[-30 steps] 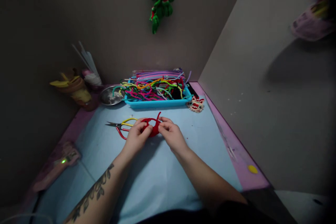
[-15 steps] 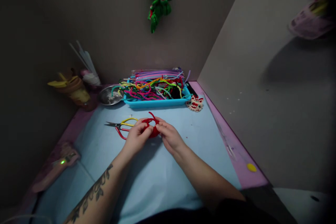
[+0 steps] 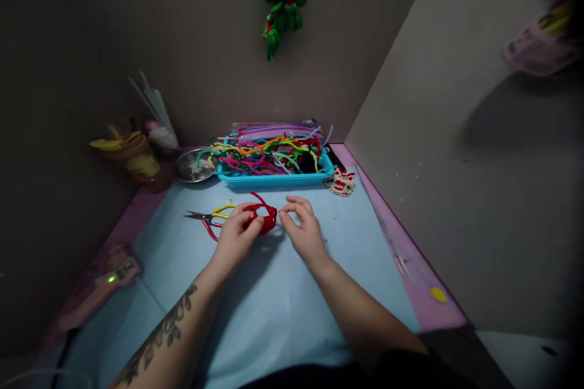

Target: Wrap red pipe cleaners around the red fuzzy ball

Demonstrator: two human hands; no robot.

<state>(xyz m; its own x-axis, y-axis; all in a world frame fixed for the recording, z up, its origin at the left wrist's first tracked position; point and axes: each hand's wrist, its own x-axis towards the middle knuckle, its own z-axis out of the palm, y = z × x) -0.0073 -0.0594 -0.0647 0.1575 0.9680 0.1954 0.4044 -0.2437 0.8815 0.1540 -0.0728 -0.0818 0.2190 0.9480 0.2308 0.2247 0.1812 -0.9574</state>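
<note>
My left hand (image 3: 238,231) is closed on a red pipe-cleaner piece (image 3: 269,220), bent into a rounded form with an opening in it. A loose red end sticks up from its top. My right hand (image 3: 303,228) is just to the right of the piece, apart from it, with fingers curved and spread and nothing visible in them. Scissors (image 3: 207,217) with one yellow and one red handle lie left of my left hand, blades to the left, the handles partly hidden by the hand.
Behind the hands a blue tray (image 3: 278,182) holds tangled coloured pipe cleaners. A metal bowl (image 3: 196,167) with small white bits stands left of it, a cream-and-red beast-face piece (image 3: 341,182) right. A pink glue gun (image 3: 103,295) with a green light lies at the left.
My right hand has let go of the red piece and moved slightly right, its fingers spreading. My left hand still holds the piece. The view has shifted slightly.
</note>
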